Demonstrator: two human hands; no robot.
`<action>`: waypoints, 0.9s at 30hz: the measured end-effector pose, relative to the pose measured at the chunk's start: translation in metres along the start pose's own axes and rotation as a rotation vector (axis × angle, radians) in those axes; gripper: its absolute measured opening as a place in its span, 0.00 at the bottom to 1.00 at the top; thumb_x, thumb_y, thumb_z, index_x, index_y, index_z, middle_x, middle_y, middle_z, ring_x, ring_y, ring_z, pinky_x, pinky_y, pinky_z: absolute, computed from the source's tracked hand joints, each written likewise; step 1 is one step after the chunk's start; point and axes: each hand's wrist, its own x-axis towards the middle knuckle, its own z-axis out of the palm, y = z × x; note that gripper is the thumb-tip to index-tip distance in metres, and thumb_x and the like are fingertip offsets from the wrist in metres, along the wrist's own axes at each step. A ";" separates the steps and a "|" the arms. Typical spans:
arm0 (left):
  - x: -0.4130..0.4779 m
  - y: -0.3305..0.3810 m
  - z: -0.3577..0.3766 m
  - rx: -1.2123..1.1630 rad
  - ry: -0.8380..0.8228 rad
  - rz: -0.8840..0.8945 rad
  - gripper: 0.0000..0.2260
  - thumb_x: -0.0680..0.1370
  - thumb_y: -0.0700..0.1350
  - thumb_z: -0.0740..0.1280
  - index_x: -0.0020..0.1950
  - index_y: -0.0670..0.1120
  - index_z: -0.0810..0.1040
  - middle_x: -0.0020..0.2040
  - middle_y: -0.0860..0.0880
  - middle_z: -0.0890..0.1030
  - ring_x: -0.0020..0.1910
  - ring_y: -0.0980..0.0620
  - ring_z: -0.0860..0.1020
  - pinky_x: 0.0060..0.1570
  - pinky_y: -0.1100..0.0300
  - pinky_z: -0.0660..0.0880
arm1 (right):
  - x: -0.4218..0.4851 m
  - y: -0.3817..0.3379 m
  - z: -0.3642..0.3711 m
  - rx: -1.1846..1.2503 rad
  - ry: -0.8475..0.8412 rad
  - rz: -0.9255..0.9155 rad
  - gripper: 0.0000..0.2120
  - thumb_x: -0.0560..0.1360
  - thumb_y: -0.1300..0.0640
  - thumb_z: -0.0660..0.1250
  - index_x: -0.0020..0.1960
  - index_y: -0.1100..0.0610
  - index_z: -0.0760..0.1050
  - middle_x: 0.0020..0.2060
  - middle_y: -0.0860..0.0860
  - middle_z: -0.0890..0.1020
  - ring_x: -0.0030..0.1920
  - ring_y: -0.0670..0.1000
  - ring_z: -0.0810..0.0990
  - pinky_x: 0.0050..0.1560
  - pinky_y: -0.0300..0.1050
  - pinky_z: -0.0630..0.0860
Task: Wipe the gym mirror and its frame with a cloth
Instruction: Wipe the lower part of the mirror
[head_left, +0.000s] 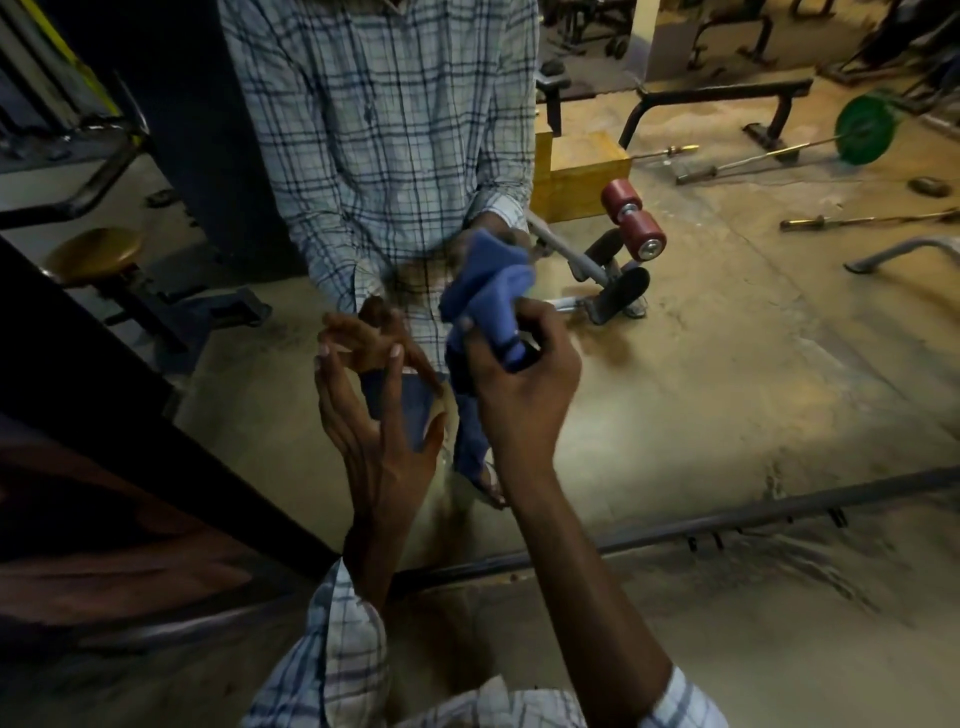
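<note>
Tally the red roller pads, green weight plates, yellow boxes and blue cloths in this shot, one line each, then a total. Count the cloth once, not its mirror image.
Red roller pads: 2
Green weight plate: 1
Yellow box: 1
Blue cloth: 1
Total: 5

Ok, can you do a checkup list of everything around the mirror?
Surface: mirror, reflecting the person and gym floor.
Job's things: blue cloth against the glass; dark frame along the bottom.
Clutter: nothing seen.
Hands: right hand grips the cloth; left hand open, fingertips at the glass.
Cables: nothing seen.
Surroundings: reflected green plate, barbell, red rollers, bench, stool.
</note>
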 end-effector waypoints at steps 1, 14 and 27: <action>0.003 0.003 0.002 -0.005 0.002 0.004 0.39 0.77 0.55 0.76 0.82 0.49 0.60 0.80 0.30 0.52 0.83 0.34 0.49 0.80 0.41 0.53 | 0.001 0.000 0.003 -0.010 -0.021 -0.024 0.12 0.70 0.63 0.78 0.49 0.60 0.77 0.41 0.50 0.81 0.41 0.46 0.80 0.43 0.41 0.78; 0.006 0.012 0.012 0.063 -0.081 0.064 0.42 0.76 0.53 0.77 0.83 0.53 0.57 0.82 0.34 0.48 0.82 0.31 0.51 0.78 0.37 0.57 | -0.032 0.131 -0.043 -0.025 0.356 0.602 0.09 0.70 0.66 0.75 0.40 0.61 0.75 0.35 0.55 0.78 0.37 0.51 0.76 0.45 0.60 0.78; -0.008 0.021 0.027 0.071 -0.084 -0.008 0.42 0.76 0.56 0.77 0.83 0.51 0.59 0.81 0.30 0.51 0.82 0.32 0.50 0.77 0.35 0.58 | -0.016 0.152 -0.089 -0.052 0.376 0.749 0.10 0.70 0.62 0.74 0.39 0.61 0.72 0.33 0.56 0.75 0.38 0.54 0.74 0.42 0.49 0.73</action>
